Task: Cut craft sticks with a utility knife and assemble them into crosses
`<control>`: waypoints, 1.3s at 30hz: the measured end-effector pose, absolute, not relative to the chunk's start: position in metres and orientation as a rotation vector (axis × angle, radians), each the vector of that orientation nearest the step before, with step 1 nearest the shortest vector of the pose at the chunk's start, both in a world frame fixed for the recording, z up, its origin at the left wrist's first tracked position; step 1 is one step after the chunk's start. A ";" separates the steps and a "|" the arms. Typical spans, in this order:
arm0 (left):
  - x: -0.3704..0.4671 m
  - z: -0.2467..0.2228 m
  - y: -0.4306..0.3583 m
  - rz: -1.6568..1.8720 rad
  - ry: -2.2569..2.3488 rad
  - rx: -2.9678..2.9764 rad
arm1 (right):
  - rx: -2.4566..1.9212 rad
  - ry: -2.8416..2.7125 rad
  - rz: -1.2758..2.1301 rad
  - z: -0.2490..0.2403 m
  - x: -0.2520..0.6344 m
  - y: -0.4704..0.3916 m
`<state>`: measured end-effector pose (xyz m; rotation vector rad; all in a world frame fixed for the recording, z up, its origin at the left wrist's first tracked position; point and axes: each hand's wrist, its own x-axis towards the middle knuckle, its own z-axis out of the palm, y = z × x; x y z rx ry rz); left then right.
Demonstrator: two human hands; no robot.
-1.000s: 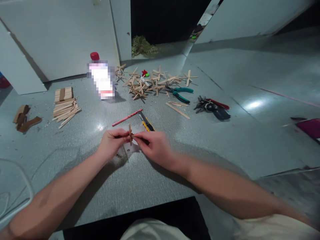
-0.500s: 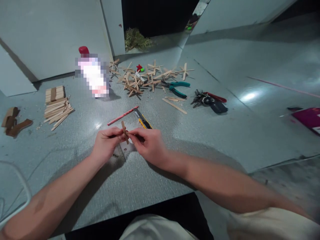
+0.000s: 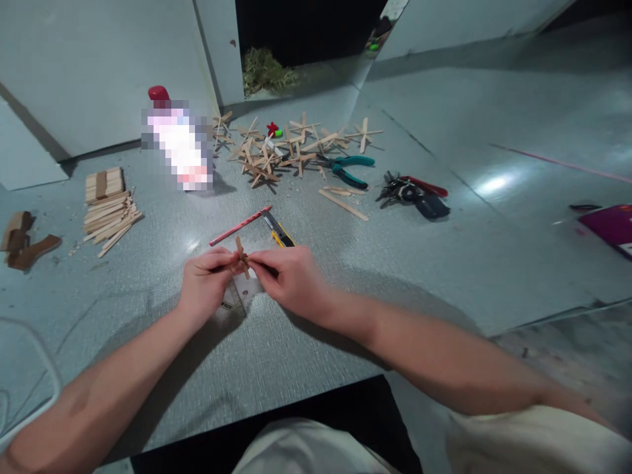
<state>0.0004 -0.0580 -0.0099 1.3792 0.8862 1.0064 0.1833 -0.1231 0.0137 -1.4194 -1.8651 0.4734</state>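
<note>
Between my two hands is a small piece of crossed wooden craft sticks (image 3: 239,249), one stick standing nearly upright. My left hand (image 3: 207,276) pinches it from the left, fingers closed. From the other side my right hand (image 3: 291,280) grips it between thumb and fingertips, which hide its middle. A clear ruler (image 3: 236,299) lies on the floor beneath the hands. Just beyond them rest a red pencil (image 3: 240,225) and a yellow and black utility knife (image 3: 277,227), the knife partly behind my right hand.
Farther off lies a heap of crossed craft sticks (image 3: 259,164), with teal-handled pliers (image 3: 353,172) and a bunch of keys (image 3: 415,196) to its right. Loose sticks (image 3: 111,217) and a banded bundle (image 3: 103,184) are at the left. A blurred red-capped bottle (image 3: 180,148) stands near the wall.
Both hands still hold the crossed sticks, which sit slightly higher and further left in the picture. The whole view has shifted a little; nothing was let go.
</note>
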 end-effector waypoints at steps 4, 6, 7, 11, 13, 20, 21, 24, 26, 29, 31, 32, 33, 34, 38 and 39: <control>0.002 -0.003 -0.057 0.979 0.899 1.446 | -1.459 -1.878 0.507 0.015 0.187 -0.122; 0.003 -0.001 -0.057 0.970 0.904 1.455 | -1.454 -1.884 0.511 0.014 0.188 -0.122; 0.003 -0.001 -0.057 0.972 0.907 1.453 | -1.446 -1.872 0.514 0.014 0.188 -0.122; 0.004 -0.004 -0.058 1.001 0.915 1.416 | -1.407 -1.729 0.543 0.012 0.182 -0.123; 0.004 -0.006 -0.059 1.011 0.914 1.389 | -1.396 -1.663 0.544 0.011 0.178 -0.125; 0.005 -0.011 -0.057 0.985 0.897 1.274 | -1.427 -1.732 0.446 0.009 0.177 -0.125; 0.005 -0.012 -0.057 0.965 0.894 1.262 | -1.419 -1.752 0.452 0.009 0.179 -0.124; 0.005 -0.011 -0.057 0.914 0.891 1.226 | -1.377 -1.748 0.500 0.008 0.185 -0.122; 0.005 -0.010 -0.057 0.893 0.889 1.201 | -1.375 -1.698 0.529 0.008 0.189 -0.119; 0.004 -0.008 -0.059 0.873 0.888 1.185 | -1.425 -1.612 0.522 0.008 0.195 -0.115; 0.004 -0.007 -0.060 0.870 0.893 1.191 | -1.453 -1.582 0.492 0.008 0.199 -0.112; 0.004 -0.007 -0.061 0.870 0.898 1.196 | -1.460 -1.575 0.479 0.008 0.201 -0.111; 0.004 -0.007 -0.061 0.870 0.905 1.201 | -1.464 -1.571 0.467 0.008 0.203 -0.110; 0.004 -0.007 -0.061 0.871 0.912 1.208 | -1.468 -1.567 0.458 0.007 0.205 -0.109; 0.004 -0.006 -0.062 0.863 0.948 1.236 | -1.519 -1.578 0.400 0.005 0.212 -0.106; 0.003 -0.005 -0.062 0.858 0.957 1.244 | -1.547 -1.602 0.376 0.004 0.216 -0.104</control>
